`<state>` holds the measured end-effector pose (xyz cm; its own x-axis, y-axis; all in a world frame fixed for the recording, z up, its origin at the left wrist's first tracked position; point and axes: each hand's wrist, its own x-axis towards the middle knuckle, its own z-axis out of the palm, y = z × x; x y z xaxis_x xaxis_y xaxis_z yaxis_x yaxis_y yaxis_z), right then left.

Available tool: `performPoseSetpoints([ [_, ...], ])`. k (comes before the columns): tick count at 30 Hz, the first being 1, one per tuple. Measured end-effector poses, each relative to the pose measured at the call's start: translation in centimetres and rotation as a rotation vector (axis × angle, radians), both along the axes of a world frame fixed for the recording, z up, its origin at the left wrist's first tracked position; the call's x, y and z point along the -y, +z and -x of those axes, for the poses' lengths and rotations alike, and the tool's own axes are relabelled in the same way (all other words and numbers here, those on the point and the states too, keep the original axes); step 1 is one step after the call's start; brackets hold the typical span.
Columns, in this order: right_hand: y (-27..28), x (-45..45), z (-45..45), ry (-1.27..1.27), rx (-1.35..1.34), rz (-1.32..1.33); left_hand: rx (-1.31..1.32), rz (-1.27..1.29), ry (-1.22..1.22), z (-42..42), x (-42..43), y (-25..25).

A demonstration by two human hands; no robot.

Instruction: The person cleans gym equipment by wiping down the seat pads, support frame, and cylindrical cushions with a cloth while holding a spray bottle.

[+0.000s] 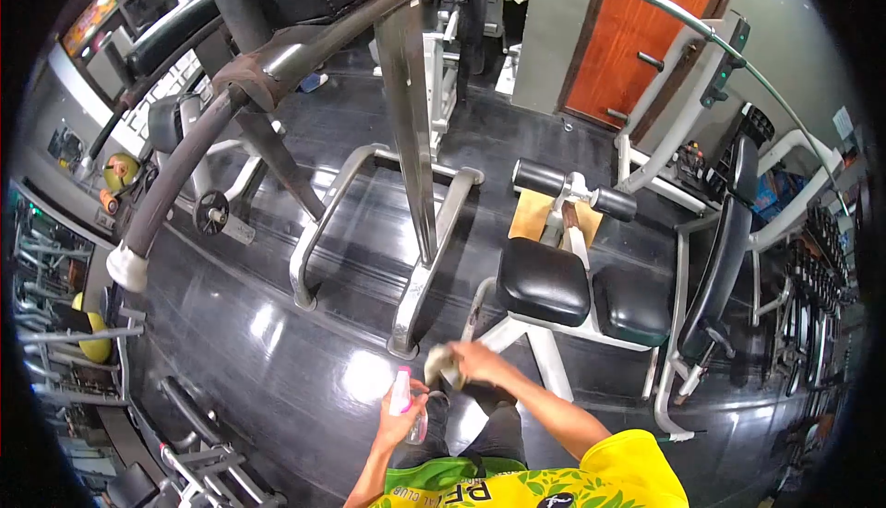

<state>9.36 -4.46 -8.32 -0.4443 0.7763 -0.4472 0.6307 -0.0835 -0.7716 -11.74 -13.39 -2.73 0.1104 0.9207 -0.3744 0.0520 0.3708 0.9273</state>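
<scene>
My left hand [397, 420] is wrapped round a small spray bottle [401, 392] with a white and pink top and a clear lower part. It is held upright in front of my body, near my legs. Just right of the bottle, my right hand [482, 362] grips a crumpled pale cloth [440, 366]. Cloth and bottle are close together, and I cannot tell whether they touch. Ahead of my hands is the grey metal base [420, 300] of an exercise frame. A black padded bench seat [543, 282] is to the right of my right hand.
A thick bar with a worn grip [180, 157] and a white end reaches across the upper left. An inclined bench [715, 273] and a rack with a long barbell [775, 93] stand right. Dumbbells [812, 323] line the right wall. An orange door [637, 28] is behind.
</scene>
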Motion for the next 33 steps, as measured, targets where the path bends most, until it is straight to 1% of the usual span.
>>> performPoseSetpoints([
  [1, -2.6, -1.7, -0.7, -0.043, -0.106, -0.282, 0.009, -0.012, 0.022, -1.0, 0.3, 0.4],
  [2, 2.1, -4.1, -1.0, -0.100, 0.108, -0.202, 0.017, -0.020, 0.045, -2.0, 0.8, 0.8],
  [3, -2.0, -6.2, -1.3, -0.156, 0.064, -0.493, 0.039, -0.006, 0.070, -2.9, 1.4, 0.9],
  [4, 0.3, -7.7, -1.4, -0.159, 0.182, -0.454, 0.032, -0.007, 0.088, -3.9, 1.9, 1.0],
  [5, -1.4, -8.8, -1.4, -0.191, 0.244, -0.636, 0.045, -0.020, 0.119, -4.9, 2.4, 1.1],
  [6, -5.3, -9.2, -1.1, -0.176, 0.233, -0.634, 0.059, -0.033, 0.148, -5.8, 3.0, 1.1],
  [7, -10.1, -9.3, -0.6, -0.116, 0.399, -0.600, 0.027, -0.022, 0.150, -6.5, 3.6, 1.0],
  [8, -12.6, -8.6, 0.1, -0.060, 0.565, -0.566, 0.020, -0.022, 0.162, -7.1, 4.2, 0.8],
  [9, -12.1, -6.9, 1.1, 0.010, 0.661, -0.592, -0.006, -0.053, 0.178, -7.6, 5.1, 0.5],
  [10, -9.6, -4.9, 1.5, 0.083, 0.635, -0.567, -0.027, -0.088, 0.196, -8.2, 5.8, 0.3],
  [11, -14.0, -2.4, 2.7, -0.037, 0.624, -0.826, -0.026, -0.090, 0.210, -8.9, 6.4, 0.6],
  [12, -11.2, 0.1, 2.5, -0.093, 0.439, -0.718, 0.011, -0.054, 0.256, -9.5, 7.0, 1.1],
  [13, -9.7, 1.5, 2.2, -0.018, 0.301, -0.547, 0.047, -0.019, 0.299, -9.9, 7.4, 1.4],
  [14, -10.8, 2.7, 1.9, 0.039, 0.207, -0.621, 0.044, -0.020, 0.306, -10.3, 7.8, 1.4],
  [16, -7.2, 3.6, -0.3, 0.072, -0.079, -0.401, 0.001, -0.024, 0.333, -11.2, 8.4, 1.4],
  [18, -5.1, 0.7, -2.0, 0.066, -0.186, -0.159, -0.019, -0.026, 0.337, -12.0, 8.5, 1.9],
  [19, -5.3, -1.4, -2.5, 0.072, -0.237, -0.423, -0.039, -0.030, 0.332, -12.4, 8.6, 2.1],
  [20, -3.2, -3.3, -3.0, 0.009, -0.236, -0.440, -0.042, -0.028, 0.339, -12.7, 8.7, 1.9],
  [21, -1.4, -5.5, -3.2, 0.012, -0.126, -0.480, -0.015, -0.020, 0.358, -12.9, 8.8, 1.7],
  [22, -1.8, -7.6, -3.1, -0.017, -0.092, -0.664, 0.012, -0.011, 0.376, -13.1, 8.9, 1.6],
  [23, -1.3, -9.4, -2.8, -0.093, 0.028, -0.621, 0.016, -0.009, 0.388, -13.3, 9.1, 1.4],
  [24, -3.1, -11.3, -2.7, -0.062, 0.175, -0.738, 0.015, -0.006, 0.392, -13.2, 9.2, 1.3],
  [26, -6.5, -12.9, -1.8, -0.014, 0.432, -0.195, -0.036, 0.002, 0.359, -13.2, 9.4, 1.0],
  [28, -8.2, -9.3, -0.5, 0.303, 0.777, -0.608, -0.028, 0.008, 0.375, -13.2, 9.5, 1.1],
  [29, -10.3, -7.2, 1.0, 0.126, 0.791, -0.699, -0.020, 0.012, 0.397, -13.0, 9.3, 1.2],
  [30, -12.0, -5.4, 1.5, 0.124, 0.823, -0.755, -0.016, 0.007, 0.395, -12.8, 8.9, 1.4],
  [31, -9.3, -2.4, 1.5, -0.091, 0.556, -0.753, -0.050, 0.009, 0.383, -12.7, 8.7, 1.7],
  [33, -9.5, 1.4, 1.4, 0.217, 0.541, -0.642, -0.079, 0.012, 0.369, -12.1, 8.4, 1.7],
])
